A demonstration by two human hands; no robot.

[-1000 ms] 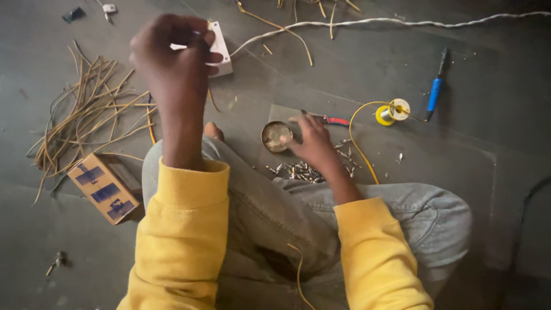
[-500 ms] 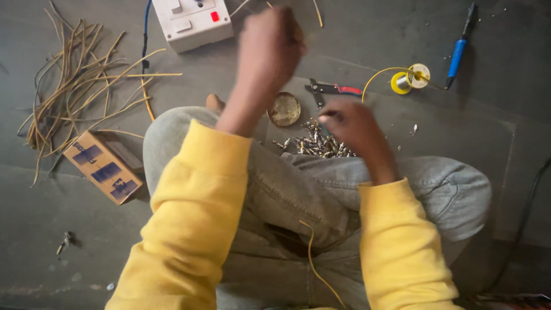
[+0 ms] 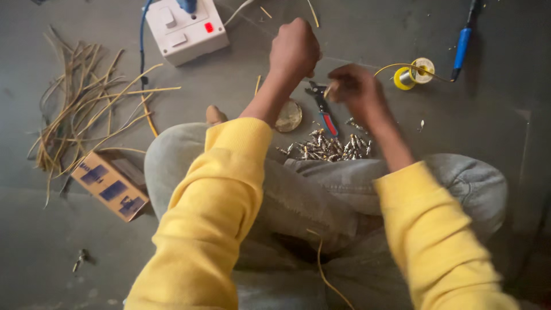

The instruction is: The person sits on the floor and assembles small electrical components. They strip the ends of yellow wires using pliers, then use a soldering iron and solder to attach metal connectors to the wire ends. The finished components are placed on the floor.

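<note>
Now I judge the wire-joining step is in hand: my left hand (image 3: 294,49) is a closed fist, contents hidden, while my right hand (image 3: 357,89) pinches a short yellow wire (image 3: 328,89) above the cutters (image 3: 321,108). Next needs steady alignment.

Left hand (image 3: 294,49) raised, fingers curled closed, right hand (image 3: 356,89) just beside, fingers pinched, yellow-sleeved arms extended

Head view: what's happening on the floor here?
A person in yellow sleeves sits cross-legged on a grey floor. The left hand and right hand are raised close together above a pile of small metal connectors and red-handled pliers. What they pinch is blurred. A switch box and yellow wire strips lie nearby.
</note>
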